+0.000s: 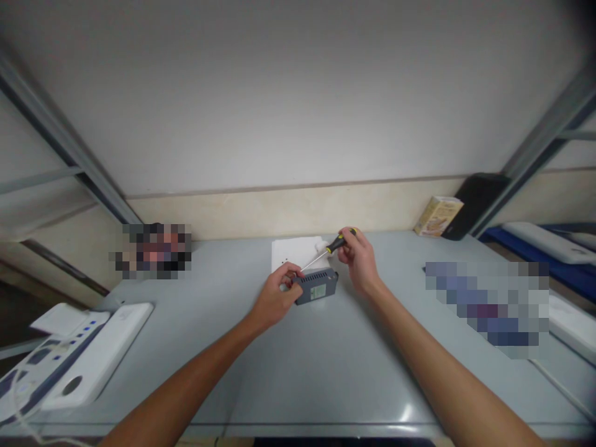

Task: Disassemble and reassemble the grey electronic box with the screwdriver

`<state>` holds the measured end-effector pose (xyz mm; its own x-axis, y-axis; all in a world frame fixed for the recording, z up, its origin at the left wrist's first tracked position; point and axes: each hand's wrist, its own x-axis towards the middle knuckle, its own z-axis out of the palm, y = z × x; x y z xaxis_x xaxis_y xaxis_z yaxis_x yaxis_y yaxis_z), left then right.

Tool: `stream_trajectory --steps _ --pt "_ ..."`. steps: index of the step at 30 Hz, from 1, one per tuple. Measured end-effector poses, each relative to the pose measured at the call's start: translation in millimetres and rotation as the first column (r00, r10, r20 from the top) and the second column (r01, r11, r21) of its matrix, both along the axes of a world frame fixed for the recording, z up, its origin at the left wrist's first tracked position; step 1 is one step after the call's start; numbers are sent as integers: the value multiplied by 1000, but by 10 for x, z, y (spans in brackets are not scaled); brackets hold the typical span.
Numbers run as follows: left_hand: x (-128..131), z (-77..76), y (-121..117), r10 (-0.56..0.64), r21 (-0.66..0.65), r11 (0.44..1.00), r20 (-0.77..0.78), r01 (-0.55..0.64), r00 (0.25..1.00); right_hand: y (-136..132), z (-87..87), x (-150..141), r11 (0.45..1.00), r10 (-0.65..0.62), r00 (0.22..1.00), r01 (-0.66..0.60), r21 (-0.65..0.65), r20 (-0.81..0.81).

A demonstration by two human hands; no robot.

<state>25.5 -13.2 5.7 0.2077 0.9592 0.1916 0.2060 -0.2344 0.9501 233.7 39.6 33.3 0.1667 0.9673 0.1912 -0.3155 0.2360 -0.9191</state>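
Observation:
A dark grey vented box point(329, 285) with a pale label on its front face stands at the middle of the desk. My left hand point(278, 292) grips its left end between thumb and fingers. In my right hand point(357, 259) is a screwdriver point(336, 243) with a black and yellow handle, held above and right of the box. Its metal shaft slants down leftward, and the tip ends near the box's top left corner, by my left fingers. Whether the tip touches a screw is too small to tell. Behind the box lies a white sheet point(291, 249) with small dark specks on it.
On the grey desk point(261, 379), a long white device point(105, 357) lies at the left, beside a white and blue panel. A yellow box point(436, 216) and a black object point(478, 202) stand at the back right. Blurred-out items sit at both sides. A wall rises behind.

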Motion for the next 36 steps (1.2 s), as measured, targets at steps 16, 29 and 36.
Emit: stream_trajectory --steps 16,29,36 --pt "168 -46 -94 133 76 989 -65 -128 989 -50 -208 -172 978 -124 980 147 -146 152" --pt "-51 -47 -43 -16 547 801 -383 241 924 91 -240 65 956 -187 963 224 -190 193" --pt "-110 12 -11 -150 495 789 -420 364 895 166 -326 154 947 -232 933 281 -154 275"
